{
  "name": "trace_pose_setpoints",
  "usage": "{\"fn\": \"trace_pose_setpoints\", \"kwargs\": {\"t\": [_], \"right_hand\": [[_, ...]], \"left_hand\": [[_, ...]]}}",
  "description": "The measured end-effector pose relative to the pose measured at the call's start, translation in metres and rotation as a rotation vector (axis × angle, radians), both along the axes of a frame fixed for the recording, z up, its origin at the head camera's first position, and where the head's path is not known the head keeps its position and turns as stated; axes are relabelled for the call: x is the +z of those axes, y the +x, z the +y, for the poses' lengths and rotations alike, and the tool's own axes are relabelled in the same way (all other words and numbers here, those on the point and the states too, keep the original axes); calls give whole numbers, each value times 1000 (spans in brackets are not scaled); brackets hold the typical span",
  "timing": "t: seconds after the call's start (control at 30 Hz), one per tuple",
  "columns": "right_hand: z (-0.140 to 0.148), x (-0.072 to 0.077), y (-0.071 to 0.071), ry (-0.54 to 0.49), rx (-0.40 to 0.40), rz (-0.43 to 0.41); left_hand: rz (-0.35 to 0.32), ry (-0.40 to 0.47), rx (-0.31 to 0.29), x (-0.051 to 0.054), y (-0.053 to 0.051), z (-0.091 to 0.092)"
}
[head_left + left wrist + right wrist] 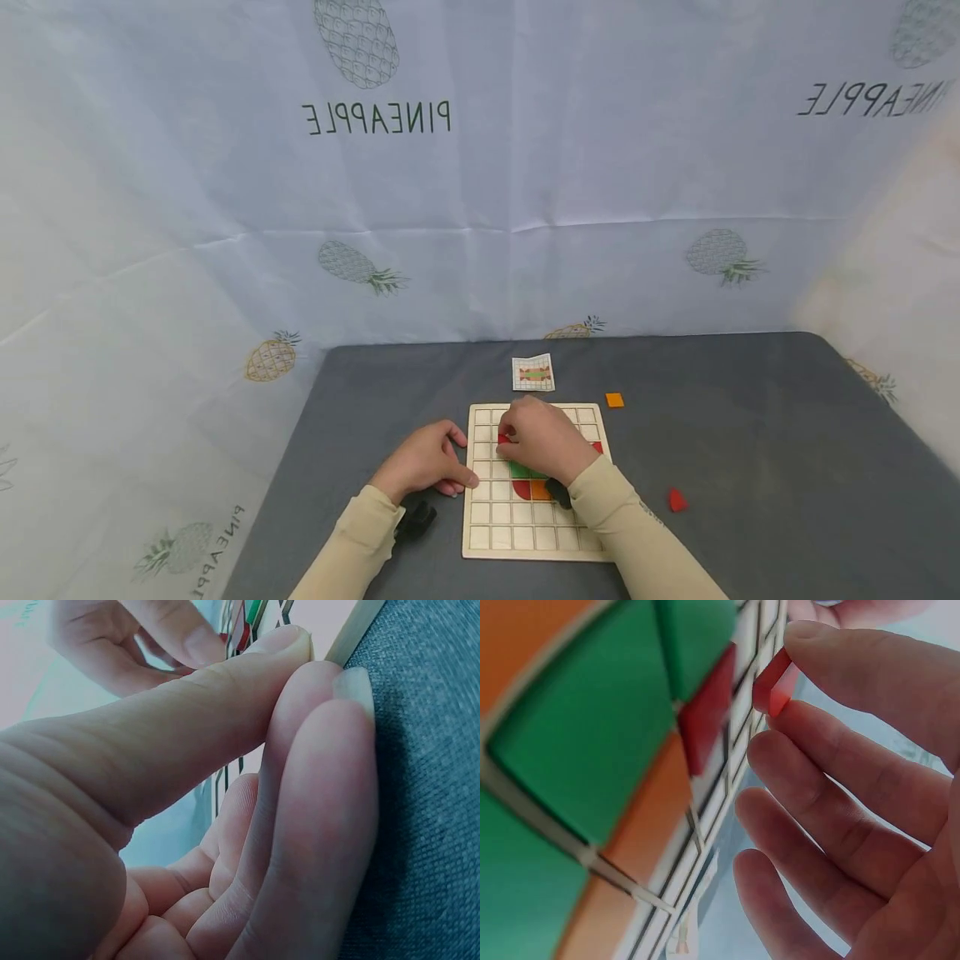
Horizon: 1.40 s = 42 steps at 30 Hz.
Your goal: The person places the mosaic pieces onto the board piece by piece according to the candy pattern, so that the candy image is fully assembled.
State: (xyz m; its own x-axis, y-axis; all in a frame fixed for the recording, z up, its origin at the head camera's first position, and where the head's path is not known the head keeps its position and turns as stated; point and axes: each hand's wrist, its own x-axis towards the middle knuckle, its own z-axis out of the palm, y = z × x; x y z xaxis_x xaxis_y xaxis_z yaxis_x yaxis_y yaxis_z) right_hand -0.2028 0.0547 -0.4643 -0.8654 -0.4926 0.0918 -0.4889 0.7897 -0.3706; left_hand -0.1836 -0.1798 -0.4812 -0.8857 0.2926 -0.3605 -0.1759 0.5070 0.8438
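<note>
A pale wooden grid board (491, 537) lies on the dark table, partly filled with coloured pieces. My right hand (543, 437) is over its upper half and pinches a small red piece (774, 684) between thumb and index finger, the other fingers spread loosely. At the board's left edge, my left hand (423, 462) holds the rim, thumb on top and fingers against the side. Set in the grid are green pieces (592, 720), a rounded red piece (521, 489) and an orange square (540, 490). My right hand and wrist hide some of the others.
Behind the board lies a printed pattern card (533, 385). A loose orange square (615, 400) is to the board's upper right, and a loose red piece (678, 500) lies farther right. A pineapple-print curtain (480, 167) hangs behind the table (750, 433).
</note>
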Motion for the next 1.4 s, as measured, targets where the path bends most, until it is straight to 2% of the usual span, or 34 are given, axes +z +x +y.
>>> {"fn": "trace_pose_setpoints", "kwargs": {"t": [0.37,1.07,1.4], "right_hand": [[-5,-9,-1,47,38,39],[-5,-8,2,55,42,70],[-7,-8,3,55,40,75]], "left_hand": [[11,-10,6,0,1,2],[7,-18,15,3,1,4],[10,-22,12,2,2,3]]}}
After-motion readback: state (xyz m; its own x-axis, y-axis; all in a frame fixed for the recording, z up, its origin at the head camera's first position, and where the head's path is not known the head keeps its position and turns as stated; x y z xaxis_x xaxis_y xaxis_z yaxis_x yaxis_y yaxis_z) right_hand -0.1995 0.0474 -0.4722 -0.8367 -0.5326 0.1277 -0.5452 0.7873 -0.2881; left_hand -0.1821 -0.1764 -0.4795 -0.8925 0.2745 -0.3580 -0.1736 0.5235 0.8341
